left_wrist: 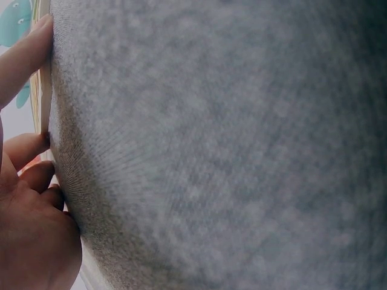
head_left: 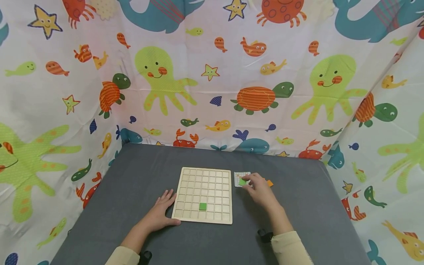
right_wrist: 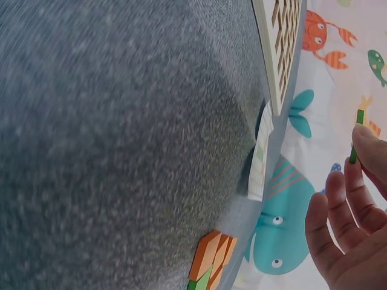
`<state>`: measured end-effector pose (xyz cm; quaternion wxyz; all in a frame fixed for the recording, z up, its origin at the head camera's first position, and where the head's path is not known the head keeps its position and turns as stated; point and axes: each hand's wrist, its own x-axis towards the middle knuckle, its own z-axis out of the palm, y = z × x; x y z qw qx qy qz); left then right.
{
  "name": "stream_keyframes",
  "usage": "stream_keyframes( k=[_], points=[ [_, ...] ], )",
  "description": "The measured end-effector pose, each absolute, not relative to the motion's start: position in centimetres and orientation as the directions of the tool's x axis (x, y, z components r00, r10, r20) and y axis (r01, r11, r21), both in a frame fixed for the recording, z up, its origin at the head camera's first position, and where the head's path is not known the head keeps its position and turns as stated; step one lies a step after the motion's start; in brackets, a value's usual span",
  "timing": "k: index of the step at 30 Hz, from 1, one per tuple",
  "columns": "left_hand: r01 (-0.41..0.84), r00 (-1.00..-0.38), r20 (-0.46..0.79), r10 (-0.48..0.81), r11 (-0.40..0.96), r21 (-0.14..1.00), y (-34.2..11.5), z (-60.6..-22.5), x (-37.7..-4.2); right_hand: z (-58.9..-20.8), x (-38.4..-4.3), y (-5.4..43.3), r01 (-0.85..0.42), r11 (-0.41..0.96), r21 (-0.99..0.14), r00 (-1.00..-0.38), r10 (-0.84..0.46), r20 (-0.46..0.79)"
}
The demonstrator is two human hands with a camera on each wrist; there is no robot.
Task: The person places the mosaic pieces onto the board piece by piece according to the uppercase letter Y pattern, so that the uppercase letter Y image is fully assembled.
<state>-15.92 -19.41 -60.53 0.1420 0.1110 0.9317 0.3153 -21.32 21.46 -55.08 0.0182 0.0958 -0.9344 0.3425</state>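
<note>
A pale wooden grid board point(head_left: 215, 189) lies on the grey table, with a green square tile point(head_left: 202, 206) in one of its near cells. My left hand point(head_left: 159, 215) rests at the board's left side, thumb by the near corner and fingers spread along the edge. In my right hand point(head_left: 263, 193), thumb and index finger pinch another green tile point(right_wrist: 359, 118), raised off the table in the right wrist view. Below that hand, right of the board, is a small printed grid card point(head_left: 237, 176), partly covered by the fingers.
Orange tiles point(right_wrist: 207, 254) and a green one point(right_wrist: 196, 284) lie together on the table past the card, mostly hidden behind my right hand in the head view. A curtain point(head_left: 212, 121) printed with sea animals surrounds the grey table point(head_left: 149, 158) at the back and sides.
</note>
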Motion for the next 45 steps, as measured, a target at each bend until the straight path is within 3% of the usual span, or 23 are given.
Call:
stream_keyframes(
  k=[45],
  points=[
    [0.121, -0.932, -0.191, 0.309, 0.760, 0.639, -19.6, -60.5, -16.0, -55.9, -21.1, 16.0, -0.307, 0.681, -0.665, -0.947, -0.290, 0.140]
  ],
)
